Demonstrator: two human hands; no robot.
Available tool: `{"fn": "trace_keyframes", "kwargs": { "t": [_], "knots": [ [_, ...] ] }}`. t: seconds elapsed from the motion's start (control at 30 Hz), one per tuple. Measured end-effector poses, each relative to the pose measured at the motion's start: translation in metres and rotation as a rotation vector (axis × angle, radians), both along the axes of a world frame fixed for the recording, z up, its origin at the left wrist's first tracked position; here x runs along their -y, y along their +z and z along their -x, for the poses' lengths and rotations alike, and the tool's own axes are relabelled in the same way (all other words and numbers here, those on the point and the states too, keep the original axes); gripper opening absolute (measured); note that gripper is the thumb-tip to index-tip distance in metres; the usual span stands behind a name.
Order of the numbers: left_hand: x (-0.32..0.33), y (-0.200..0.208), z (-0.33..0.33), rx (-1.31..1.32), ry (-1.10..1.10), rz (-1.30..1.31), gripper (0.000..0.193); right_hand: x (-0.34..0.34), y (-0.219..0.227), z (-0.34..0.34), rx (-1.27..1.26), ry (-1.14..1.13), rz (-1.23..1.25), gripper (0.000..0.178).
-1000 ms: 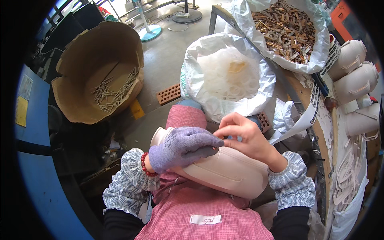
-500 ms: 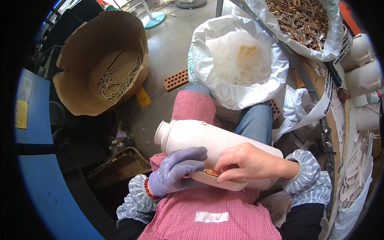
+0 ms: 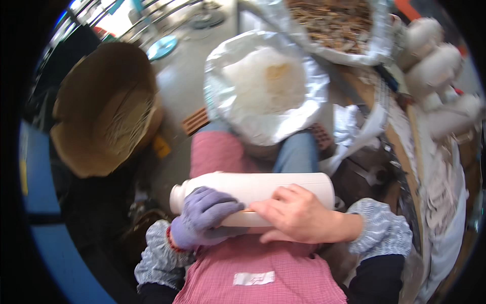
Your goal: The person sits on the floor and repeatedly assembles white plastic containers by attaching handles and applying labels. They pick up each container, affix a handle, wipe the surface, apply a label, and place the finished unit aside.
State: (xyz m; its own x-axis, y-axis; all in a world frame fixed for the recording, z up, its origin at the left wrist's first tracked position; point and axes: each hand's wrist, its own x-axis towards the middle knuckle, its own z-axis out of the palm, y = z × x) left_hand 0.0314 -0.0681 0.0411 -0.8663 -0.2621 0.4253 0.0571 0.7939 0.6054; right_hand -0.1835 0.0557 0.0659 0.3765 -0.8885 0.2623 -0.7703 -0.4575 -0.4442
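Note:
A pale pink plastic jug body (image 3: 263, 183) lies on its side across my lap, its narrow neck to the left. Its long handle (image 3: 248, 220) faces me. My left hand (image 3: 205, 215), in a purple knit glove, is closed round the handle near the neck. My right hand (image 3: 301, 215) is bare. Its fingers press on the top of the handle, with the thumb below. Between the two hands shows a thin sliver of a copper-coloured piece (image 3: 247, 210) on the handle; the rest of it is hidden. Motion blurs the view somewhat.
Beyond my knees stands a white sack (image 3: 217, 66) of translucent rings. A second sack (image 3: 331, 25) holds copper-coloured strips. At left is a cardboard drum (image 3: 76, 111) with thin rods inside. Several pale jug bodies (image 3: 440, 66) sit at right, above a bag of pale handle-shaped parts (image 3: 440, 202).
The view has shifted and blurred. The jug body now lies more level. My right fingers have flattened over the handle, and the copper-coloured piece is now mostly covered.

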Motion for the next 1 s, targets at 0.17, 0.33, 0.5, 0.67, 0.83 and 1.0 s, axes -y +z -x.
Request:
{"fn": "trace_keyframes", "kwargs": {
  "t": [0.17,0.33,0.5,0.67,0.83,1.0],
  "knots": [
    [-0.006,-0.004,0.013,0.006,-0.13,0.089,0.047,-0.013,-0.009,0.011,0.215,-0.031,-0.173,0.027],
    [-0.004,-0.011,0.01,0.093,-0.331,0.157,0.05,-0.016,-0.009,0.016,0.446,-0.029,-0.558,0.018],
    [-0.029,-0.032,-0.02,-0.004,-0.07,-0.14,0.062,0.005,-0.007,0.014,0.403,0.099,-0.632,0.017],
    [-0.03,-0.036,-0.025,-0.035,-0.03,-0.169,0.061,0.002,-0.014,0.007,0.409,0.112,-0.556,0.018],
    [-0.029,-0.04,-0.025,-0.032,-0.042,-0.191,0.06,-0.003,-0.016,0.008,0.414,0.1,-0.553,0.018],
    [-0.028,-0.039,-0.024,-0.018,-0.052,-0.181,0.059,-0.005,-0.015,0.006,0.405,0.091,-0.534,0.018]
  ]
}}
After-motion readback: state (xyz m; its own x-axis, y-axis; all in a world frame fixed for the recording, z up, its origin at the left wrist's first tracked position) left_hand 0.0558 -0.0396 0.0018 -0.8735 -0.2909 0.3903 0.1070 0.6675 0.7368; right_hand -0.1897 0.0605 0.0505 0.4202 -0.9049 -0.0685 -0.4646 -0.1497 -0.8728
